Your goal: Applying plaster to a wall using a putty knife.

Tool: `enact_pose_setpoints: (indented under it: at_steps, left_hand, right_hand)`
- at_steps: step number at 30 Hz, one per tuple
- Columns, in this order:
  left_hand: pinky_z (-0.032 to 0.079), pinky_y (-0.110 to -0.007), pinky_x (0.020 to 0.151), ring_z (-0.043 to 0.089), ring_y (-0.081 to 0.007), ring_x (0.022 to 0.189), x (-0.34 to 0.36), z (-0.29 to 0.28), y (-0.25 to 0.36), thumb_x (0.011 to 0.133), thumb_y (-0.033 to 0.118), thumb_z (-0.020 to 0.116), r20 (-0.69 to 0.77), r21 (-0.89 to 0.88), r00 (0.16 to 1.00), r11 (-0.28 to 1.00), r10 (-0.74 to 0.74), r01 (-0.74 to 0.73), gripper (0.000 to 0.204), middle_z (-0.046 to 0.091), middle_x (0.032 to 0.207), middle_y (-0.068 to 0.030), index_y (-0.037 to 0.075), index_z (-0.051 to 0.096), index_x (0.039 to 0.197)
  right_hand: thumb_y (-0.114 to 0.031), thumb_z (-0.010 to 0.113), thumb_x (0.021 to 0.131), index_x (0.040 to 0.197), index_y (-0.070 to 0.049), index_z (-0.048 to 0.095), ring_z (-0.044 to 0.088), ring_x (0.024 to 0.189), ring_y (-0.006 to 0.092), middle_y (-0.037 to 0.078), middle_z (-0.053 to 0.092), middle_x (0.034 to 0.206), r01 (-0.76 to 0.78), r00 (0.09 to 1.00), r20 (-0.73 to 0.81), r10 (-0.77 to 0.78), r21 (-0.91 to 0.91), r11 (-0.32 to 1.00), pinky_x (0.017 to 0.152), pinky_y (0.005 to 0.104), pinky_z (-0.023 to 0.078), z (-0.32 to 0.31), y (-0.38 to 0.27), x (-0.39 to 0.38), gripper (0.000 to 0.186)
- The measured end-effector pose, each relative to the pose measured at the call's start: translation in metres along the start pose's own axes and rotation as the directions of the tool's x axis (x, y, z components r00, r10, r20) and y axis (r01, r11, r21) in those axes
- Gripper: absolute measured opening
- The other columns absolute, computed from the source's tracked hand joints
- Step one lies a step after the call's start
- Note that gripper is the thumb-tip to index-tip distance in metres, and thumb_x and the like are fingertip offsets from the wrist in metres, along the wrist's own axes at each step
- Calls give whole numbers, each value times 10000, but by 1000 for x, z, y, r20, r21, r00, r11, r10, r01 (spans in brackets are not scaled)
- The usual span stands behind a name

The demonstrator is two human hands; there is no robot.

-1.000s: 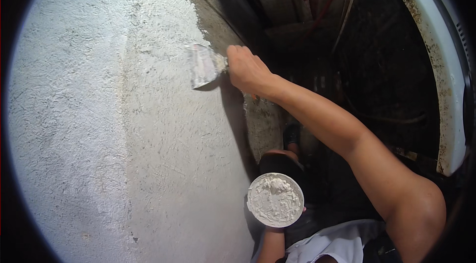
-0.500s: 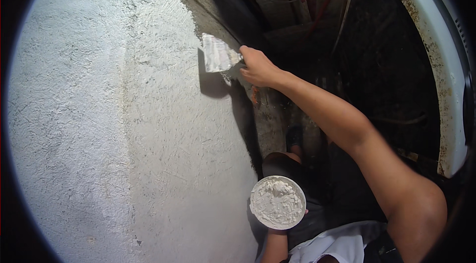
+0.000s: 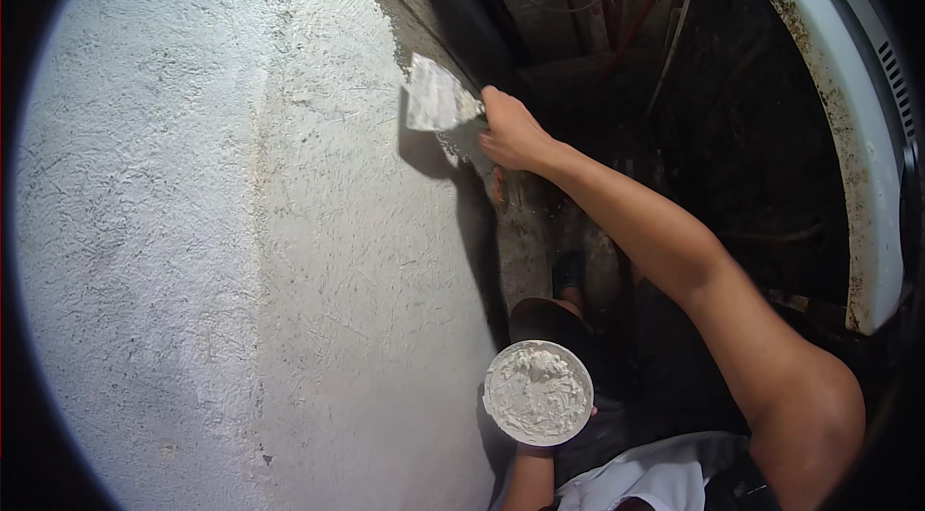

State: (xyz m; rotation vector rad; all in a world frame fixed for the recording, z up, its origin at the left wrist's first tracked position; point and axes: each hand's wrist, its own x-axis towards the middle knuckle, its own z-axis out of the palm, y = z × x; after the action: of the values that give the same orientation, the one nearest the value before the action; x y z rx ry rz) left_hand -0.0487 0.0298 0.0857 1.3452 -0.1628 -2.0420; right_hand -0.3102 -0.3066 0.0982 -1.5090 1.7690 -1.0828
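My right hand (image 3: 511, 131) is closed on the handle of a wide putty knife (image 3: 436, 95), its blade coated in white paste beside the edge of a coated white wall (image 3: 318, 174), casting a shadow on it. The raised blade's exact contact with the wall is unclear. Low in the picture, my left hand (image 3: 535, 451) grips a round tub (image 3: 538, 393) of white putty from underneath; most of its fingers are hidden by the tub, with a fingertip showing at the right side.
Bare grey concrete (image 3: 525, 241) borders the white coating. At the top stand boards (image 3: 535, 20) with a cable and red piping. A curved white panel (image 3: 867, 222) with speckled grime and a vent arcs down the right, beside a dark recess. My legs and dark shoe are below.
My right hand with the putty knife has moved up and to the right along the coating's edge, its blade now more upright. My left hand and tub have barely shifted.
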Motion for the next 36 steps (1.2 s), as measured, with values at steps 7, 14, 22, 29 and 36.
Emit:
enact_pose_setpoints:
  at_steps: [7, 14, 22, 29, 36]
  left_hand:
    - [181, -711, 1214, 196, -402, 1553, -4, 12, 0, 709, 863, 634, -26, -7, 1000, 1000, 10, -10, 1156, 253, 1688, -70, 271, 270, 1632]
    - [242, -728, 1184, 257, -400, 1534, 22, -39, -26, 787, 861, 550, 730, -629, 649, 585, 216, 513, 1089, 269, 1680, -79, 251, 249, 1638]
    - [329, -854, 1016, 340, -459, 1479, 20, -47, -25, 907, 800, 419, 563, -688, 818, 617, 122, 382, 882, 355, 1641, -76, 265, 338, 1604]
    - [290, -845, 1056, 302, -448, 1497, 36, -89, -38, 868, 832, 450, 312, 65, 927, 969, 208, -240, 929, 339, 1649, -74, 280, 331, 1606]
    - [305, -789, 1105, 295, -417, 1514, 41, -96, -44, 854, 828, 487, 333, -173, 935, 983, 124, -69, 987, 310, 1666, -71, 259, 268, 1631]
  right_hand:
    - [5, 579, 808, 1006, 70, 482, 563, 1037, 510, 324, 591, 1046, 153, 982, -111, -155, -25, 988, 881, 541, 471, -8, -44, 28, 230]
    - [-6, 577, 840, 1055, 46, 516, 569, 1144, 487, 296, 610, 1161, 81, 995, -45, -88, -133, 988, 922, 571, 506, 16, 5, 25, 229]
    - [-39, 595, 841, 1062, 69, 520, 596, 1142, 488, 320, 634, 1124, -75, 997, 18, 78, -143, 987, 955, 540, 496, 12, 44, -3, 257]
    - [-26, 587, 842, 1058, 87, 507, 589, 1127, 522, 364, 634, 1094, 89, 996, 12, -90, 65, 994, 941, 537, 483, 12, 0, 4, 256]
    - [0, 617, 826, 1038, 103, 504, 611, 1095, 533, 370, 650, 1076, -19, 989, 145, 28, -67, 998, 907, 556, 505, 34, 43, -12, 262]
